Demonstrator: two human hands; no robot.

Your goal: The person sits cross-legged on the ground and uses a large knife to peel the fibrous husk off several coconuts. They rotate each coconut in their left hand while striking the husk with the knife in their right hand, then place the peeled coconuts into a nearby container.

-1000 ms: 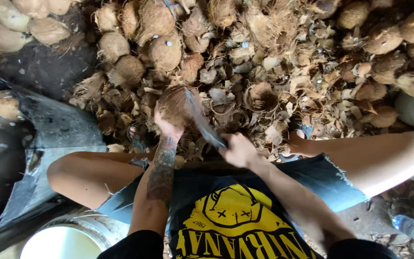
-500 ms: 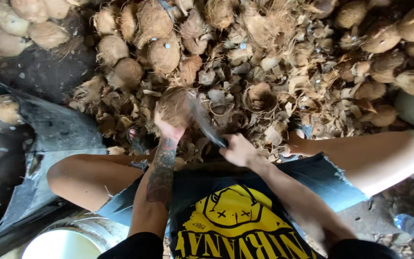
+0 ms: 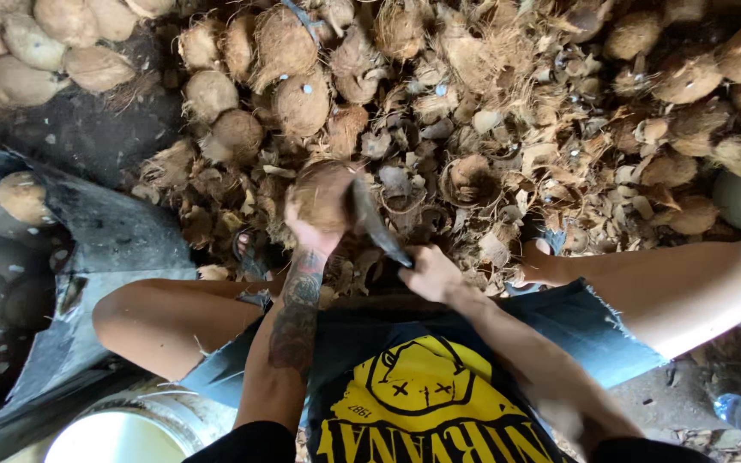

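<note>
Coconut sits gripped in the left hand above the husk pile; the right hand clasps a curved blade against it, mid-husking. Prying likely needs a firm hold.

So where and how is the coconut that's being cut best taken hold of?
Grip the coconut by its rounded underside, coming from below on the person's own side, much as the left hand cups it now. The curved blade in the right hand meets its right flank, so fingers are probably safest kept low and left, away from that edge.
</note>
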